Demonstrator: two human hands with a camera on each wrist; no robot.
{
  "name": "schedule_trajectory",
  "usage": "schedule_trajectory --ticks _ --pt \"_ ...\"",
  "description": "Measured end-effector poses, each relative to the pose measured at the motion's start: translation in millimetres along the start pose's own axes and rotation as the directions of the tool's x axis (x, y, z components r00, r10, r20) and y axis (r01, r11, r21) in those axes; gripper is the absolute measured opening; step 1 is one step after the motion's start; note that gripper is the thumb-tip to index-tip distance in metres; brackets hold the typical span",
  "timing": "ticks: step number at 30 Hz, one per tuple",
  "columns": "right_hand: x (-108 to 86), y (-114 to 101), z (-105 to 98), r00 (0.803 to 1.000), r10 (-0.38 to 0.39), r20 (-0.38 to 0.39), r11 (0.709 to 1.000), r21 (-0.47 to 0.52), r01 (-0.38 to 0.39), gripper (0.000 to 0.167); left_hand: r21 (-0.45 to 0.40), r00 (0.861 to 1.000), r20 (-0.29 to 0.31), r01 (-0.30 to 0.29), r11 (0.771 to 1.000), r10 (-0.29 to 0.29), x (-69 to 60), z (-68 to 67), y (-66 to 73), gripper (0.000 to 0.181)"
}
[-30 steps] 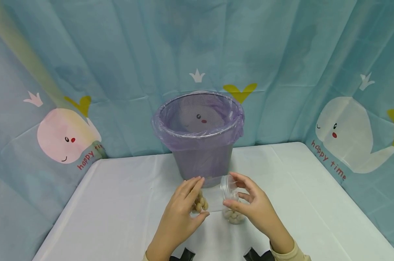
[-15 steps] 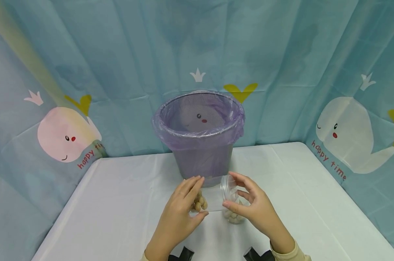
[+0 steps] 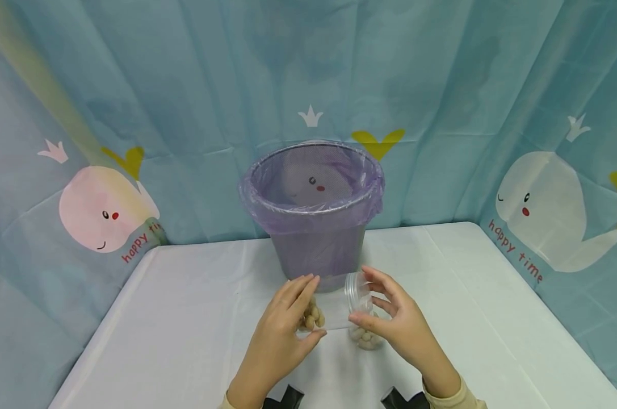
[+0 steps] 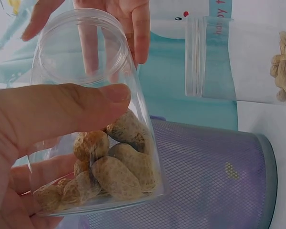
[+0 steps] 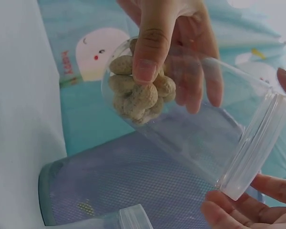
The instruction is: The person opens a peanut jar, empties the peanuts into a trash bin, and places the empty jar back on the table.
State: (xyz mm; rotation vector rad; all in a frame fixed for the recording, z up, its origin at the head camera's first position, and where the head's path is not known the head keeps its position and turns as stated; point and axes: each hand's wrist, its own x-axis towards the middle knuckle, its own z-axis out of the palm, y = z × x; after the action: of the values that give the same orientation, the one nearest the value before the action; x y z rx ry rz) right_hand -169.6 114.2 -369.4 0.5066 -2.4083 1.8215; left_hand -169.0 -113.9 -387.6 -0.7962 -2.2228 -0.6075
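Note:
A clear plastic jar (image 3: 335,309) lies tilted on its side in the air above the white table, with several unshelled peanuts (image 5: 140,100) gathered at its base. My left hand (image 3: 282,332) grips the jar's body near that base, thumb across the near side. At the other end, my right hand (image 3: 397,318) holds the transparent screw lid (image 5: 257,145) between thumb and fingers. The lid sits on the jar's mouth. Below the right hand, a second clear jar (image 3: 364,339) with peanuts stands upright on the table, partly hidden; its ridged lid (image 4: 195,57) shows in the left wrist view.
Behind the hands stands a purple mesh bin (image 3: 318,255) lined with a thin purple bag (image 3: 267,216). The white table (image 3: 185,324) ends at a blue curtain (image 3: 196,113) printed with whales. Black straps (image 3: 288,397) show near the wrists.
Hardly anything differs. Both hands stay on the jar and its lid, with the right fingers shifting slightly at the lid. The whole head view drifts a little.

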Motion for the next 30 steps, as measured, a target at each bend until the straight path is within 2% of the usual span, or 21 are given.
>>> schedule_trajectory --ticks 16,30 --pt "-1.3 2.7 -0.2 0.999 -0.037 0.007 0.999 0.015 0.037 0.068 0.006 1.000 0.008 -0.003 1.000 0.002 -0.5 -0.2 0.4 0.100" --pt "-1.1 3.0 -0.3 0.998 -0.049 0.029 0.999 -0.013 0.049 0.072 0.016 1.000 0.008 0.006 1.000 -0.006 -0.8 0.3 0.1 0.101"
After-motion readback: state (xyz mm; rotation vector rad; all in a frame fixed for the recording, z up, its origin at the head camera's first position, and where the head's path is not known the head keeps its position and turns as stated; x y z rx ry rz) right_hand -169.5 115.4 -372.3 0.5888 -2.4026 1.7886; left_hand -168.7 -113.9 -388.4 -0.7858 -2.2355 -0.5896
